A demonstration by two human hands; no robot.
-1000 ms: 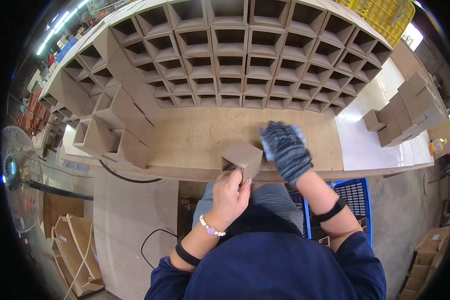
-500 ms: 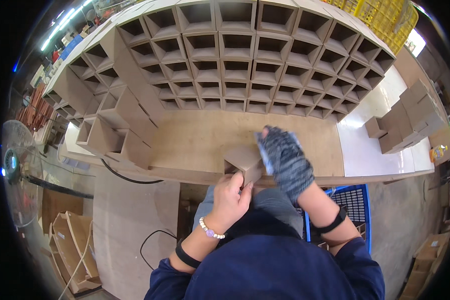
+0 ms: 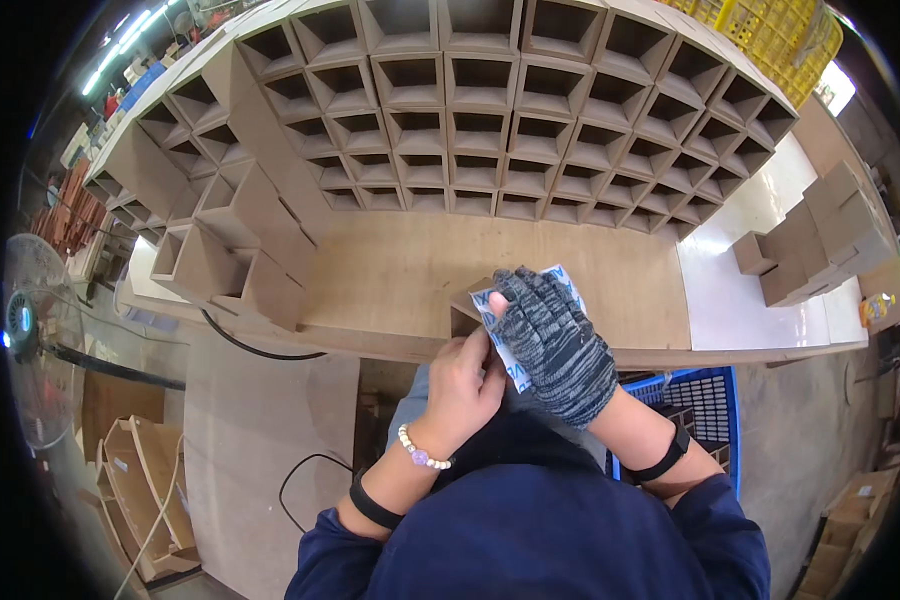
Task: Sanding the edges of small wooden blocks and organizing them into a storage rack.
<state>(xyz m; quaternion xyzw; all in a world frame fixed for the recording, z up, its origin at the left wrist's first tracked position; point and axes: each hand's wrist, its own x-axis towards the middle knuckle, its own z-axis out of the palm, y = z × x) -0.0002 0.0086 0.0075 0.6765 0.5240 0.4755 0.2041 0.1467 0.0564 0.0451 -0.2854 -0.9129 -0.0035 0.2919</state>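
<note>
At the near edge of the workbench (image 3: pixel 410 250), my bare left hand (image 3: pixel 457 388) grips a small brown open-ended box (image 3: pixel 464 318), its fingers closed at the near side. My right hand (image 3: pixel 555 350), in a grey knitted glove with bare fingertips, is closed over a white sheet with blue print (image 3: pixel 511 362) that looks like sandpaper. The sheet lies over the box's right side, under my palm, and sticks out on both sides of the glove. Both hands hide most of the box.
A curved wall of stacked open boxes (image 3: pixel 475 130) rises behind the bench. More boxes (image 3: pixel 240 275) stand at left, and another stack (image 3: pixel 820 235) at right. Below the bench are a blue crate (image 3: pixel 725 410) and a black cable (image 3: pixel 260 350); a fan (image 3: pixel 30 320) stands far left.
My right hand has moved left and nearer to me, bringing the sandpaper sheet over the box. My left hand keeps hold of the box in nearly the same place.
</note>
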